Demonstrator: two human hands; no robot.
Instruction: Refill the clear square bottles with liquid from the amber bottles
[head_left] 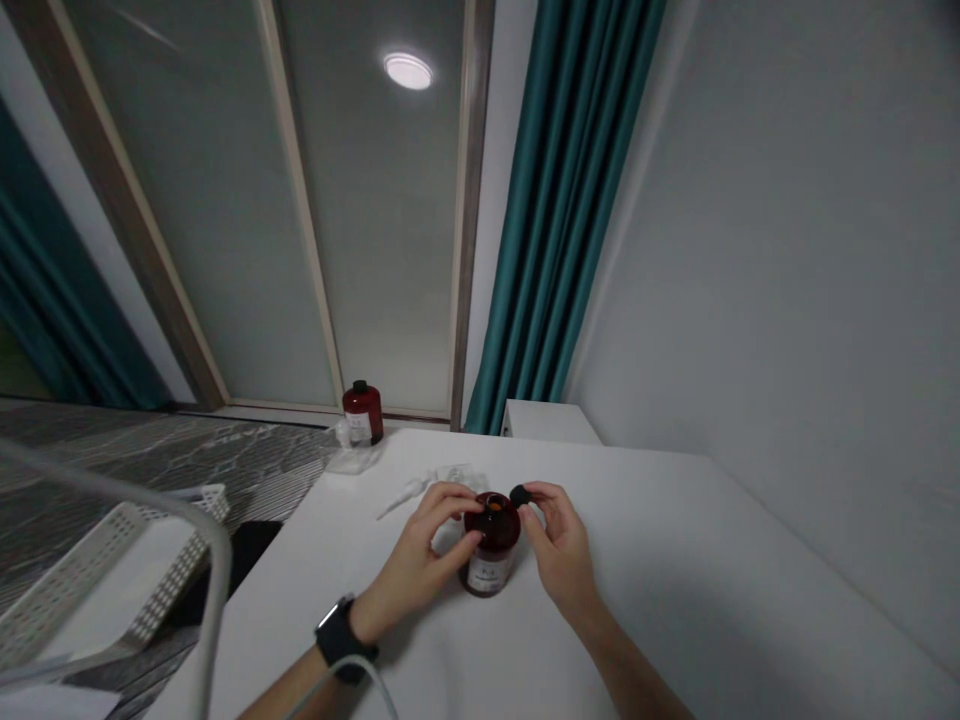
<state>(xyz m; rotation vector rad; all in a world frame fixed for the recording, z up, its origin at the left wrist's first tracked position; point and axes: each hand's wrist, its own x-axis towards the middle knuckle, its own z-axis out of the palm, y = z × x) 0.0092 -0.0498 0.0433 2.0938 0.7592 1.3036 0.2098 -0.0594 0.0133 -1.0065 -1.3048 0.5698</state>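
A dark red-brown bottle (498, 528) with a white label stands upright on the white table, its round mouth uncovered. My left hand (427, 545), with a dark watch on the wrist, grips the bottle's shoulder from the left, thumb in front and fingers behind. To the right of the bottle's mouth, my right hand (561, 548) pinches a small black cap (519, 495) between thumb and fingers. The cap is apart from the opening. Behind the left hand lies a clear plastic piece with a long thin tip (411, 492), partly hidden.
A second red bottle (363, 412) with a black cap stands at the table's far left corner, beside clear plastic wrapping (351, 458). A white basket (142, 630) is low at the left. Pale cables cross the lower left. A white cabinet (551, 422) stands beyond the table (675, 580).
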